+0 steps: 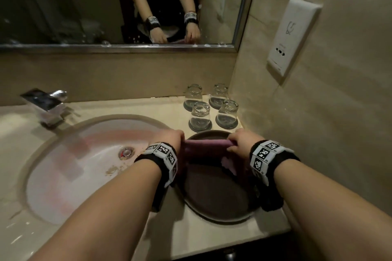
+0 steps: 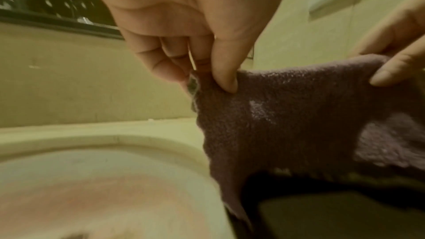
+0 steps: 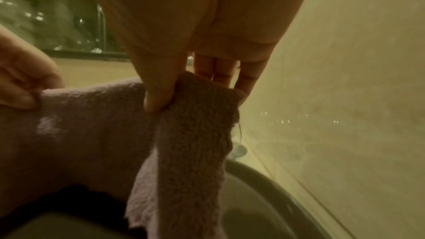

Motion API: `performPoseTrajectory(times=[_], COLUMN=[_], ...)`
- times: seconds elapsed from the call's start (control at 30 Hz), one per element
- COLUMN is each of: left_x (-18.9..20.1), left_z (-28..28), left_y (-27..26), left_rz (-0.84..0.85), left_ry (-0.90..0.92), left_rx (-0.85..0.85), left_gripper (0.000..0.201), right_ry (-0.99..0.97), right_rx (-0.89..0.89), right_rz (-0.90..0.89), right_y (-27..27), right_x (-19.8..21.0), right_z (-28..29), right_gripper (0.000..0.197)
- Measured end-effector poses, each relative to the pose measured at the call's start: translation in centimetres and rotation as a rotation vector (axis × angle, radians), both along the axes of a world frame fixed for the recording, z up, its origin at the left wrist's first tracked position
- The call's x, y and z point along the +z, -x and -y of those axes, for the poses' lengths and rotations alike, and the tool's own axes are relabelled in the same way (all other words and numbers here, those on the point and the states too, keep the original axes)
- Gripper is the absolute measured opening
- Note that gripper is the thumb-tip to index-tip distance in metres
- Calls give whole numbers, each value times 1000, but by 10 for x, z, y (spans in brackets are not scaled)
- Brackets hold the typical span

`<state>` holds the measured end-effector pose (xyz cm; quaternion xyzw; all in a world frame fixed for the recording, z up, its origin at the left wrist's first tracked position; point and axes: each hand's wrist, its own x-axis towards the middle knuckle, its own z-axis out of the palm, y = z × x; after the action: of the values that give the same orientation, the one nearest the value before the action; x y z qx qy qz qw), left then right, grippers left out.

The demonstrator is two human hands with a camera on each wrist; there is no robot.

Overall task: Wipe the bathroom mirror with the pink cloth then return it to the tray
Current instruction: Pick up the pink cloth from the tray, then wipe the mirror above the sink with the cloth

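Both bare forearms reach forward side by side, each with a black wristband, the left hand (image 1: 169,139) and the right hand (image 1: 240,141) held level and apart, each pinching between thumb and curled fingers one top corner of the pink cloth (image 1: 204,147) stretched between them.

Pink cloth (image 1: 204,148): fuzzy terry fabric, stretched taut by its upper corners, hanging above the tray with its lower edge draping downward. Tray (image 1: 216,203): round, dark brown, shallow-rimmed, flat on the counter just right of the basin. Mirror (image 1: 63,6): wall-mounted, metal-framed, droplets along its lower edge.
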<state>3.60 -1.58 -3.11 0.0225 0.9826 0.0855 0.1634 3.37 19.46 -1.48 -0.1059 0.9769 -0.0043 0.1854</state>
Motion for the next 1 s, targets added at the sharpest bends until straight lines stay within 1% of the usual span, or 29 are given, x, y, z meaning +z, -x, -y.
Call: performPoseTrajectory(times=[0.1,0.17,0.23,0.3,0.4,0.47,0.53,0.67,0.73,0.83,0.93,0.97,1.0], left_x=[34,63,89,116,157,181,199,233,251,281,315,326,337], left_z=[21,39,53,64,76,79,79,71,64,52,38,33,29], left_y=[11,17,26,35,49,57,65,87,95,111,133,140,147], left_rz=[-83,-193,-271,-285,-334,-404,-514,-694,-776,-857,-944,-975,-1002], left_ry=[-11,25,41,9,-44,-76,-113,-280,-330,-311,-276,-274,-274], left_rx=[1,0,-20,-16,-7,-16,-18,12,8,-10,-25,-14,3], left_gripper=[30,29,29,32,33,30,26,23,21,34,23,24,28], right_ry=[-42,-50,-12,35,98,170,231,382,443,574,714,764,824], right_rx=[-38,-94,-169,-215,-267,-320,-360,-399,-414,-425,-418,-402,-384], right_rz=[-117,-198,-227,-238,-272,-339,-402,-501,-561,-663,-767,-810,-860], right_y=[7,13,20,30,43,53,63,91,107,130,152,158,163], right_x=[34,61,89,113,151,175,197,241,262,293,324,335,346], right_z=[11,24,38,50,65,71,73,65,59,51,42,39,37], right_gripper=[34,35,33,30,30,29,27,23,20,4,10,9,6])
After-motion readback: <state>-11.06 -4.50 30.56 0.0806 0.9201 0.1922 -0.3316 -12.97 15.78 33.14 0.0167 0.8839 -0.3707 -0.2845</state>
